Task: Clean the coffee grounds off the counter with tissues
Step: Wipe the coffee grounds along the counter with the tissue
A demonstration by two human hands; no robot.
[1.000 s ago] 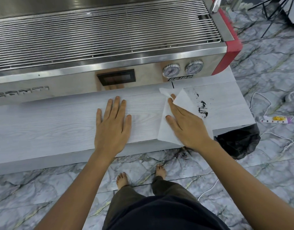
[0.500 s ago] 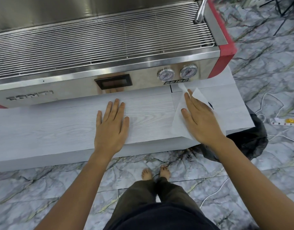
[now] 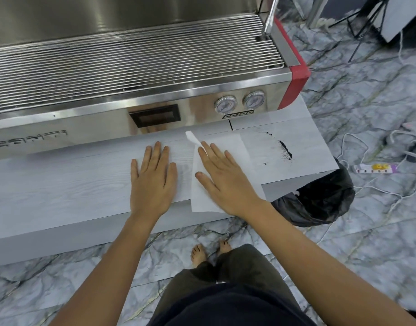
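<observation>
While the espresso machine [image 3: 136,74] filled the upper left of the frame, the pale wood-grain counter [image 3: 61,184] ran as a band across the middle, its right end standing above a bin lined with a black bag [image 3: 319,203] at right of centre, probably placed there to catch whatever was swept off the edge. Lying flat on the counter just right of centre, the white tissue [image 3: 228,147] overhung the front edge, one corner curling up. To its right, toward the counter's end, the coffee grounds [image 3: 285,151] sat as a dark arc with a few stray specks, apart from the tissue; the wipe looked unfinished.

Both forearms reached up from the bottom of the frame. Pressing flat on the tissue with straight, spread fingers, the right hand [image 3: 223,175] clenched nothing, a pose suited to pushing the sheet sideways. Just beside it, the left hand [image 3: 153,180] lay palm-down on bare counter, fingers extended, apparently bracing the body.
</observation>
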